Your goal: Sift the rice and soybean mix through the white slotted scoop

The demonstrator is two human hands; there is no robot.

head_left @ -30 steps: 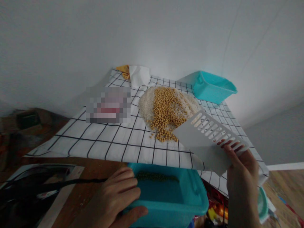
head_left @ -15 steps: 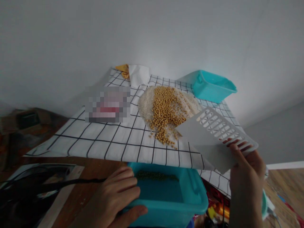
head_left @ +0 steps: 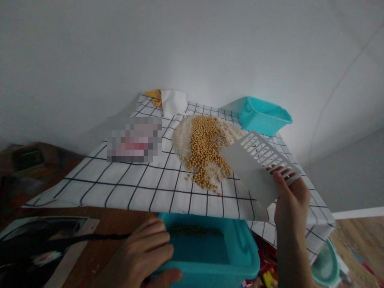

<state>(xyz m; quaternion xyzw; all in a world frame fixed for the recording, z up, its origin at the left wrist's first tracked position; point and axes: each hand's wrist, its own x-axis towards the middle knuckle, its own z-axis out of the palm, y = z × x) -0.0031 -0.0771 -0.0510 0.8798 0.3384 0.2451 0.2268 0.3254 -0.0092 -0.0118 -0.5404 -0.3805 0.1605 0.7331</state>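
Note:
A white plastic board with a row of slots [head_left: 255, 168] is held along its slotted edge by my right hand [head_left: 291, 196], fingers bent around it. Its far corner touches or hovers by the right side of a heap of yellow soybeans [head_left: 205, 140]; I cannot tell which. White rice-like grains [head_left: 182, 138] lie around and under the beans. My left hand [head_left: 144, 250] grips the left side of a teal plastic bin [head_left: 207, 270] below the table edge, thumb over the near rim. Small green beans [head_left: 195, 231] lie along the bin's far inner side.
A second teal bin [head_left: 265, 116] stands at the table's back right. A white cloth [head_left: 173, 103] and a yellow cloth [head_left: 155, 96] lie at the back left, with a blurred-out item [head_left: 135, 140] nearer. The checked tablecloth [head_left: 120, 192] overhangs in front. A pale green basin [head_left: 327, 264] is lower right.
My right hand and the slotted board have moved left, closer to the soybeans. The view has shifted slightly. My left hand stays on the bin.

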